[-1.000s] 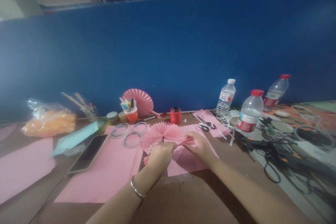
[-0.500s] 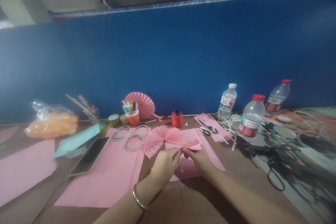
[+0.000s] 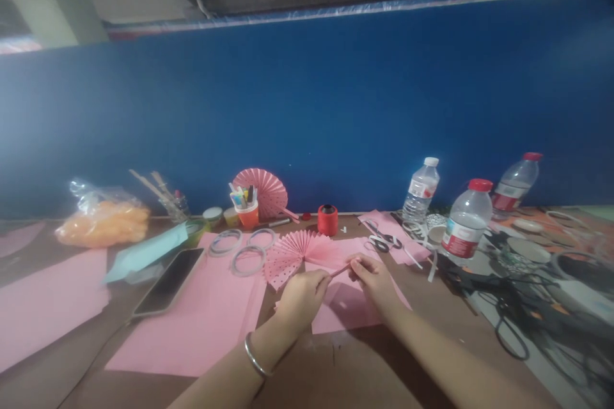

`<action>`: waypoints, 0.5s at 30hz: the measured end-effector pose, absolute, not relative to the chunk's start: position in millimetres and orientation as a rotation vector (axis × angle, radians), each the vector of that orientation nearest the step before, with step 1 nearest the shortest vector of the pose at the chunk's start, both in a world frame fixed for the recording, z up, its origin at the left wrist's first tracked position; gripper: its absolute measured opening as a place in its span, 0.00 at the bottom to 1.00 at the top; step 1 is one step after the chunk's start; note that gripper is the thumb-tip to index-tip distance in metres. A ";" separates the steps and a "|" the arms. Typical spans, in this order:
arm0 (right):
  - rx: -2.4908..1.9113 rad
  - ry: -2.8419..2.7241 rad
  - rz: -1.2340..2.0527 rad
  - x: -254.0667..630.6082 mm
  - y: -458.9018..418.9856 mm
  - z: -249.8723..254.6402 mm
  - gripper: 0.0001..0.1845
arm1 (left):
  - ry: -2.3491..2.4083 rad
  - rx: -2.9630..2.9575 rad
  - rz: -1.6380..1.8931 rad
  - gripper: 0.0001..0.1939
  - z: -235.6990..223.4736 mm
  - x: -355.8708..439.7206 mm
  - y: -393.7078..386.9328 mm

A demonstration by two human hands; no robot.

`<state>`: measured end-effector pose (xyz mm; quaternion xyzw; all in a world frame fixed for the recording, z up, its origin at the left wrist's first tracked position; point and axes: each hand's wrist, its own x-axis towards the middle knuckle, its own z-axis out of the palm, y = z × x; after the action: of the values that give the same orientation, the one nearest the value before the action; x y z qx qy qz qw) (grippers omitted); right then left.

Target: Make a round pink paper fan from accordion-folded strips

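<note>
Between my two hands stretches a narrow strip of folded pink paper (image 3: 339, 270). My left hand (image 3: 301, 299) pinches its near-left end, a silver bangle on the wrist. Thumb and fingers of my right hand (image 3: 375, 280) close on the other end. Just beyond my left hand lies a pleated pink paper fan (image 3: 290, 259) with dark dots, spread part of the way round. Pink paper (image 3: 343, 313) lies flat beneath both hands. Past the fan stands a red spool of thread (image 3: 327, 222).
Rolls of tape (image 3: 248, 261) and a phone (image 3: 169, 282) rest on the left. A cup of pens (image 3: 248, 214) stands before a second pink fan (image 3: 265, 188). Right are scissors (image 3: 384, 239), water bottles (image 3: 466, 223) and tangled black cables (image 3: 508, 294).
My right hand has slid along the folded paper, away from my left, to its far end. The paper's flared end now looks narrow. The view has shifted slightly.
</note>
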<state>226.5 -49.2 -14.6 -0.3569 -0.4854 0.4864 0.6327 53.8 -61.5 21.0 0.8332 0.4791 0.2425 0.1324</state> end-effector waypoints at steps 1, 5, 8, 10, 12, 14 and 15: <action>-0.808 -1.084 1.125 227.3 -48.7 -14.3 0.09 | 1.387 2.413 0.708 0.15 20.9 53.6 -61.3; -0.762 -0.984 1.189 222.9 -51.3 -9.8 0.09 | 1.407 2.375 0.724 0.14 21.4 54.1 -61.8; -0.826 -1.025 1.247 214.1 -56.1 -7.9 0.11 | 1.417 2.333 0.730 0.14 24.0 56.4 -63.8; -0.943 -1.140 1.269 209.0 -58.8 -8.9 0.12 | 1.392 2.324 0.726 0.14 26.9 58.3 -65.9; -0.989 -1.207 1.259 207.0 -59.7 -10.5 0.17 | 1.357 2.323 0.715 0.15 29.6 59.6 -67.4; -0.951 -1.163 1.236 209.3 -57.7 -11.5 0.18 | 1.326 2.301 0.678 0.16 30.6 59.1 -66.9; -0.933 -1.112 1.225 212.0 -55.6 -11.7 0.17 | 1.316 2.274 0.648 0.16 30.2 58.2 -65.6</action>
<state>212.0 -55.6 -11.7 -0.3993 -0.4762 0.5245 0.5820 58.2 -65.6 30.2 0.8206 0.4747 0.2339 0.2160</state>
